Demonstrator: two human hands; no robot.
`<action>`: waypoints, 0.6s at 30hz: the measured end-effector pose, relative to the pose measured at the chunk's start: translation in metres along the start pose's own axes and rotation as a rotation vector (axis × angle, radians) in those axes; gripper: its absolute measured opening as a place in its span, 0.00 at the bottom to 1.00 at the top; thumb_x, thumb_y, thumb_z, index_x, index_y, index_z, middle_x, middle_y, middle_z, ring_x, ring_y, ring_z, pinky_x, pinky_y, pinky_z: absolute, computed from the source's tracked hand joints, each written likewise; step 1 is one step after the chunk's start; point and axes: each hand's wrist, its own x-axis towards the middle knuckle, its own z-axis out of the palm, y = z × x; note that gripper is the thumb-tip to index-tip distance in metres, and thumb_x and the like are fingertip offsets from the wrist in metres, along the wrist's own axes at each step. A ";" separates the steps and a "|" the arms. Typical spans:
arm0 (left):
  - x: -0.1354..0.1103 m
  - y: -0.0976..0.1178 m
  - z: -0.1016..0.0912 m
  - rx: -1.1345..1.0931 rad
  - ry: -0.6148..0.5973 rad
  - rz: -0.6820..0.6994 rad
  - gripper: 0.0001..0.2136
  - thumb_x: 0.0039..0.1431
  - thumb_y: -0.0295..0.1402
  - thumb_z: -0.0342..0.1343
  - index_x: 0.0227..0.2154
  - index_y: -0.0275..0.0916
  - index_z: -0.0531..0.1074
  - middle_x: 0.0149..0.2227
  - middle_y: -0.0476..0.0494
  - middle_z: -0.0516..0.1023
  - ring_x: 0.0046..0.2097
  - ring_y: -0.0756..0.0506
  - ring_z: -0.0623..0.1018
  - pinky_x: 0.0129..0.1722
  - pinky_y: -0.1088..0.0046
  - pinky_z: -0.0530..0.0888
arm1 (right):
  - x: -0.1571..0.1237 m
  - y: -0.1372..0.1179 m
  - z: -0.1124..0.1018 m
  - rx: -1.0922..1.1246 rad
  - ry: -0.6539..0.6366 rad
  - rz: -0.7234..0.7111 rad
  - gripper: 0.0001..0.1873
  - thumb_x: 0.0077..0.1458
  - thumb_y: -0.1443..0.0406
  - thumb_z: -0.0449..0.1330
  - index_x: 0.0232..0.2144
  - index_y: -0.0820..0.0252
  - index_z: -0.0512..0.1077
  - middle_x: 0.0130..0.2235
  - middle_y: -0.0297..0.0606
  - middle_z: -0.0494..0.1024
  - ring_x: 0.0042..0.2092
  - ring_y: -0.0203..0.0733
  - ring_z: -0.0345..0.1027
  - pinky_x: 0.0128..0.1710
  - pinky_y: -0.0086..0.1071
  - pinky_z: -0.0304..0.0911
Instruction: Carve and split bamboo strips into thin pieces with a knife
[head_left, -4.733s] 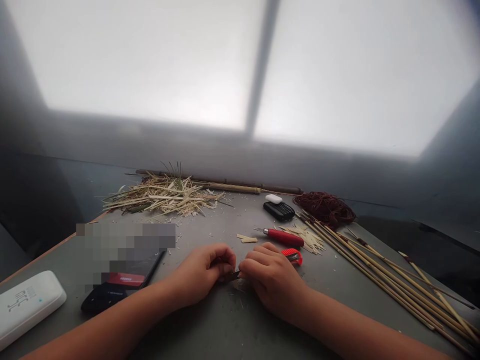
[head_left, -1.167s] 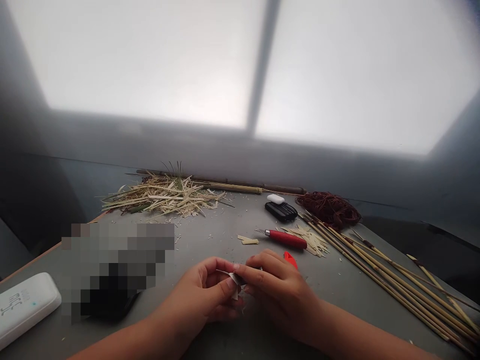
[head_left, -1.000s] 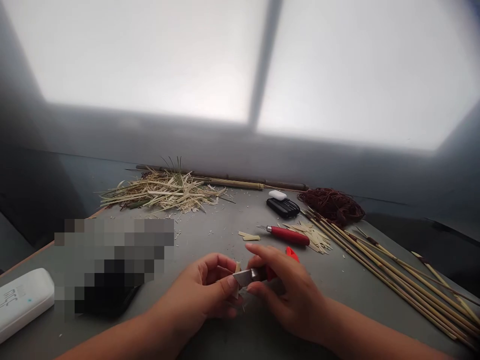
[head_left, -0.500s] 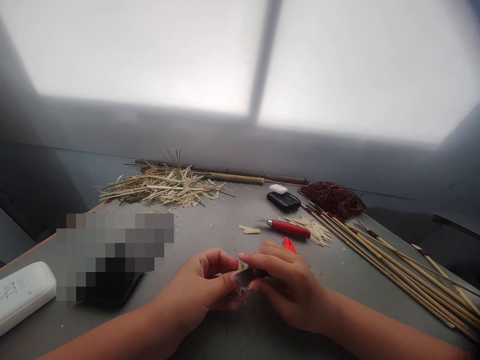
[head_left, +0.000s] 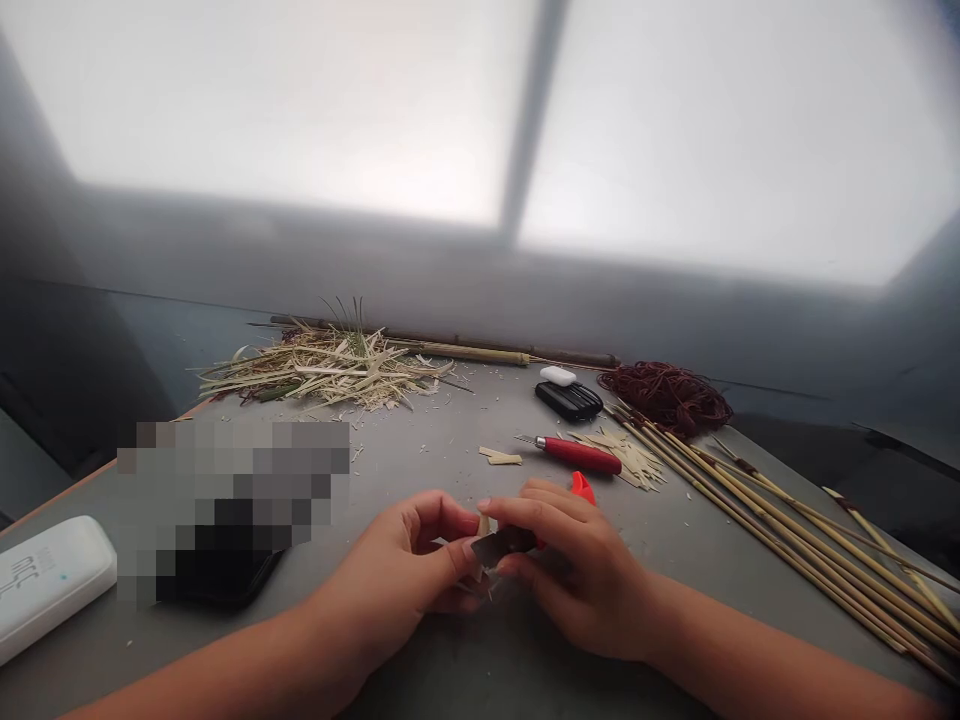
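Observation:
Between the fingertips of my left hand (head_left: 420, 560) is a small pale bamboo strip (head_left: 484, 524), pinched nearly upright. My right hand (head_left: 577, 560) is closed around a knife (head_left: 501, 546) with a broad flat blade and a red handle end (head_left: 582, 488) showing behind the knuckles. The blade lies against the strip, close to my left thumb. My right index fingertip touches the strip's top. Beyond my hands lie a red-handled craft knife (head_left: 581, 455), two short pale strips (head_left: 501, 457) and a heap of pointed pale slivers (head_left: 626, 458).
A pile of shavings (head_left: 337, 368) and bamboo canes (head_left: 465, 352) lie at the back. Dark red cord (head_left: 667, 398) and a black case (head_left: 568, 401) with a white piece sit back right. Thin sticks (head_left: 795, 525) spread right. A white device (head_left: 56, 585) and black object (head_left: 217, 570) are left.
The knife blade has shifted slightly along the strip, and more of its red handle shows. Both hands stay almost in place; the view has moved a little.

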 end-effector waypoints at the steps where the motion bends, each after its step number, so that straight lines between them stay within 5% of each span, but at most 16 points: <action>1: -0.001 0.002 0.001 0.005 0.003 0.000 0.24 0.32 0.46 0.72 0.28 0.38 0.68 0.29 0.53 0.76 0.29 0.52 0.75 0.30 0.76 0.72 | 0.000 0.000 0.000 0.006 -0.002 0.001 0.15 0.61 0.65 0.55 0.51 0.57 0.67 0.31 0.37 0.74 0.32 0.40 0.66 0.32 0.34 0.63; 7: -0.006 0.011 0.007 0.037 0.032 -0.015 0.25 0.29 0.46 0.73 0.25 0.38 0.67 0.27 0.53 0.74 0.30 0.51 0.74 0.31 0.75 0.71 | 0.001 -0.001 0.000 0.021 0.008 -0.011 0.14 0.62 0.65 0.55 0.51 0.56 0.67 0.29 0.35 0.73 0.30 0.38 0.64 0.29 0.32 0.60; 18: 0.001 -0.004 0.002 0.030 0.022 0.046 0.24 0.32 0.47 0.71 0.25 0.38 0.66 0.25 0.52 0.75 0.28 0.51 0.74 0.31 0.73 0.71 | 0.004 0.001 0.001 0.041 0.028 -0.062 0.12 0.64 0.64 0.53 0.49 0.55 0.69 0.28 0.33 0.73 0.28 0.37 0.62 0.28 0.31 0.57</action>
